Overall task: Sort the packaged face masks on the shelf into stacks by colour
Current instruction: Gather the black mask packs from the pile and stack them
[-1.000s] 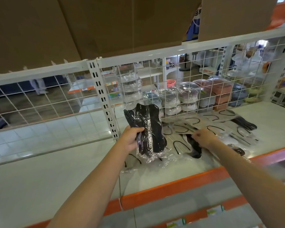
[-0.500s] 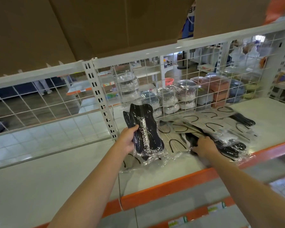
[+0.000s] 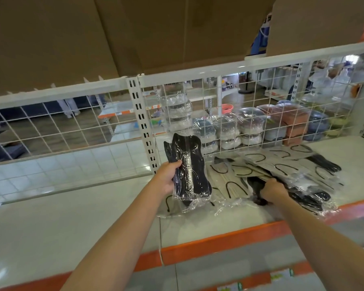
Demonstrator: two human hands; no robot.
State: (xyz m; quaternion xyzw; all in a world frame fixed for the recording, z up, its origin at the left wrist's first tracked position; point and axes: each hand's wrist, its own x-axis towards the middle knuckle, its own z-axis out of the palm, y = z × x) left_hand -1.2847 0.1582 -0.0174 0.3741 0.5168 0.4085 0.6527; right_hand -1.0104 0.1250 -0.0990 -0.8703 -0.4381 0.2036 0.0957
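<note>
The left hand (image 3: 167,177) grips a stack of black masks (image 3: 187,169) in clear wrap, thumb across the front and fingers curled behind, holding it upright above the shelf (image 3: 93,223). Just right of that hand, and partly under the stack it holds, grey masks (image 3: 235,185) with black ear loops lie overlapping on the shelf, fanning away toward the wire grid (image 3: 250,114) beyond. The right hand (image 3: 274,191) is curled, knuckles up, pinching a black mask (image 3: 255,187) at the near edge of that spread; its fingertips are hidden under the hand. More black packs (image 3: 307,199) lie touching the right hand's far side, by the shelf's orange edge (image 3: 219,245), and another black pack (image 3: 325,163) lies further right and beyond. Cardboard boxes (image 3: 114,38) stand above both hands. Small labels (image 3: 282,276) sit on the lower orange rail below the right forearm, too blurred to read; no writing on the wraps can be made out.
</note>
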